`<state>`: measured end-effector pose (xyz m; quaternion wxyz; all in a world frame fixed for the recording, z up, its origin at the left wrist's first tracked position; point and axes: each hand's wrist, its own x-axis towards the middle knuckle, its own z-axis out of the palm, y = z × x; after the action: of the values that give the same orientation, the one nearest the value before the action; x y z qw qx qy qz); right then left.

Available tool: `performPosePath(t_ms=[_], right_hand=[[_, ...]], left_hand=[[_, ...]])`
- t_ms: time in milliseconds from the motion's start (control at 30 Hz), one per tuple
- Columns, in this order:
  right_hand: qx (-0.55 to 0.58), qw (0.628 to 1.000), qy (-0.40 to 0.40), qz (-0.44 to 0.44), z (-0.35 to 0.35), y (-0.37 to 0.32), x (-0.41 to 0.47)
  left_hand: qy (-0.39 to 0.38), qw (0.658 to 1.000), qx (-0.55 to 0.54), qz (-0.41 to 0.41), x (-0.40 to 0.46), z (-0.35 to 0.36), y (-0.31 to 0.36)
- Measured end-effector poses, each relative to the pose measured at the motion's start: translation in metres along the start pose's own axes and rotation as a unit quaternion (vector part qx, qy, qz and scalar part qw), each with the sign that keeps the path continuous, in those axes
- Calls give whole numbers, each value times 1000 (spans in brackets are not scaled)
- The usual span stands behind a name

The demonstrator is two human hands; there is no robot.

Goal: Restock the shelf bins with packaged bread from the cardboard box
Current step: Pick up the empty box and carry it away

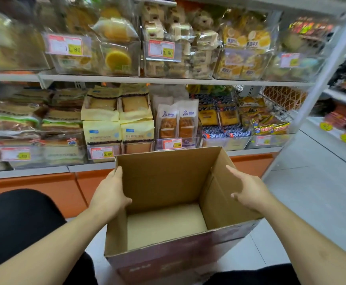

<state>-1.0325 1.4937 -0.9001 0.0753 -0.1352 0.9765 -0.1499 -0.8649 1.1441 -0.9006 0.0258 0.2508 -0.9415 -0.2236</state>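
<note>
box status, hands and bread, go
Left hand grips box left wall, right hand open at right wall. Box empty. Bins stocked.

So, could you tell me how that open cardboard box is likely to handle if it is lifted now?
The cardboard box looks empty, so probably light. Its walls may flex where the left hand grips the rim. The right hand rests open on the flap, which could fold under pressure.
</note>
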Motion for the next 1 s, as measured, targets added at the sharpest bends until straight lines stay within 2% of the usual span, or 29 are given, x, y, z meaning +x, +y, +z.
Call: performPosePath(t_ms=[267,600,767,1000], right_hand=[[-7,987,104,124,-90,89,-92],[9,950,187,251,-151,166,-176],[-10,931,187,314,-153,217,-170],[-44,903,196,379,-129,303,-151]], left_hand=[[13,988,-59,139,-8,-3,113],[-59,959,-71,268,2,15,250],[-103,940,-60,320,35,58,315],[-126,911,-40,392,79,169,398]])
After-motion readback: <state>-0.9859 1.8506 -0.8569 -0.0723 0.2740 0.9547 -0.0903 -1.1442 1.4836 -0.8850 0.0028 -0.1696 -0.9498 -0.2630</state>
